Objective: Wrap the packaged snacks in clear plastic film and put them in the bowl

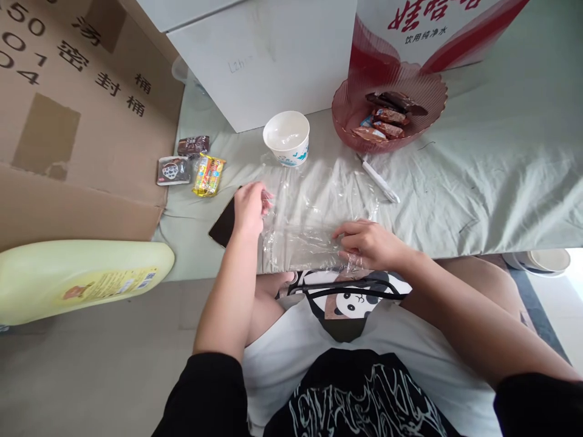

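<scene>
One clear plastic sheet (305,243) lay between two bare grips on green cloth (492,200).
Counted: one white cup (286,152), just beyond the sheet; one pink bowl (342,121) with several wrapped snacks (389,115), overlapping, exact number unclear; one white pen-like tool (380,181), right of the sheet; three small packets (208,176) at far left, two dark, one yellow; one dark flat object (225,224), partly behind the left arm; three boxes, one brown, one white, one red-and-white; one pale yellow bottle (82,276); left grip (250,206) had fingers curled at the sheet's left edge, could not tell if they pinched film; right grip (371,241) had fingers bent over its near right part, pinch also could not be told; most of the sheet lay between both grips, reaching the cloth's near edge.
</scene>
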{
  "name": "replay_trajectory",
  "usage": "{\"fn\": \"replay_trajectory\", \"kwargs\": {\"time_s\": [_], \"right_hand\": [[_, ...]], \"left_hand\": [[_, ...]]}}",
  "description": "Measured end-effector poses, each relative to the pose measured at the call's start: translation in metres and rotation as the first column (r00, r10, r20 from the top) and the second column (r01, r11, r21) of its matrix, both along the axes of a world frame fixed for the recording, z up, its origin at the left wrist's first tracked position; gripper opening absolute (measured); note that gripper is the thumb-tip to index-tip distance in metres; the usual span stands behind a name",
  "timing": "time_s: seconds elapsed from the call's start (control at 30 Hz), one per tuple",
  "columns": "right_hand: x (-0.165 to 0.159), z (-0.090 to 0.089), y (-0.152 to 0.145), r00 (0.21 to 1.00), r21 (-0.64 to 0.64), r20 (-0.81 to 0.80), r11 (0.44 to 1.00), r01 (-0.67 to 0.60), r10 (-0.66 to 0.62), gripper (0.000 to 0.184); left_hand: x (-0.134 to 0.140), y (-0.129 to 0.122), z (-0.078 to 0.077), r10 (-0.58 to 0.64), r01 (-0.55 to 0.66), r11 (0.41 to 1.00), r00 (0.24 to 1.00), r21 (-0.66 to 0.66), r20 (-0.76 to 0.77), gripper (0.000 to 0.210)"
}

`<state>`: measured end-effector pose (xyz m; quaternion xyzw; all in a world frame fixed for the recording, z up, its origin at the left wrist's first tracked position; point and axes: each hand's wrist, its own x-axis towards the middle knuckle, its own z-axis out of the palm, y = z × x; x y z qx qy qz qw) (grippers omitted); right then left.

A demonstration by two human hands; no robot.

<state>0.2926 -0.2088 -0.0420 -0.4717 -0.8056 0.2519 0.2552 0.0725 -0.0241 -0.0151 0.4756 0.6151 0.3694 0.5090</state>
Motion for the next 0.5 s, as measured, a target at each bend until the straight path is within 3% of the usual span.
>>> {"fn": "replay_trajectory", "kwargs": {"time_s": [0.07, 0.13, 0.17, 0.2, 0.27, 0.33, 0.4, 0.43, 0.5], "right_hand": [[0.004, 0.002, 0.0, 0.999, 0.0, -0.03, 0.999, 0.034, -0.034, 0.039], [0.009, 0.006, 0.0, 0.993, -0.007, -0.084, 0.996, 0.087, -0.088, 0.039], [0.012, 0.008, 0.001, 0.986, -0.02, -0.119, 0.993, 0.119, -0.12, 0.039], [0.014, 0.009, 0.001, 0.975, -0.04, -0.153, 0.987, 0.156, -0.161, 0.04], [0.018, 0.012, 0.002, 0.938, -0.105, -0.196, 0.957, 0.271, -0.287, 0.041], [0.021, 0.013, 0.003, 0.868, -0.191, -0.2, 0.887, 0.42, -0.454, 0.042], [0.022, 0.013, 0.005, 0.78, -0.282, -0.212, 0.801, 0.528, -0.589, 0.044], [0.022, 0.013, 0.006, 0.739, -0.323, -0.23, 0.766, 0.556, -0.633, 0.044], [0.022, 0.012, 0.008, 0.676, -0.374, -0.28, 0.726, 0.577, -0.681, 0.043]], "left_hand": [[-0.01, 0.007, 0.0, 0.107, -0.106, 0.994, 0.994, 0.014, -0.014, 0.015], [-0.021, 0.003, 0.003, 0.144, -0.124, 0.97, 0.986, 0.208, -0.082, 0.011], [-0.026, -0.003, 0.006, 0.147, -0.089, 0.932, 0.979, 0.352, -0.14, 0.012], [-0.031, -0.013, 0.01, 0.132, -0.009, 0.865, 0.969, 0.502, -0.21, 0.015], [-0.036, -0.038, 0.02, 0.059, 0.266, 0.659, 0.914, 0.703, -0.401, 0.02], [-0.035, -0.066, 0.027, -0.2, 0.603, 0.43, 0.79, 0.672, -0.58, 0.027], [-0.03, -0.085, 0.029, -0.373, 0.834, 0.292, 0.55, 0.468, -0.747, 0.046], [-0.027, -0.09, 0.028, -0.408, 0.886, 0.28, 0.459, 0.37, -0.79, 0.05], [-0.024, -0.089, 0.021, -0.425, 0.89, 0.362, 0.422, 0.276, -0.801, 0.039]]}}
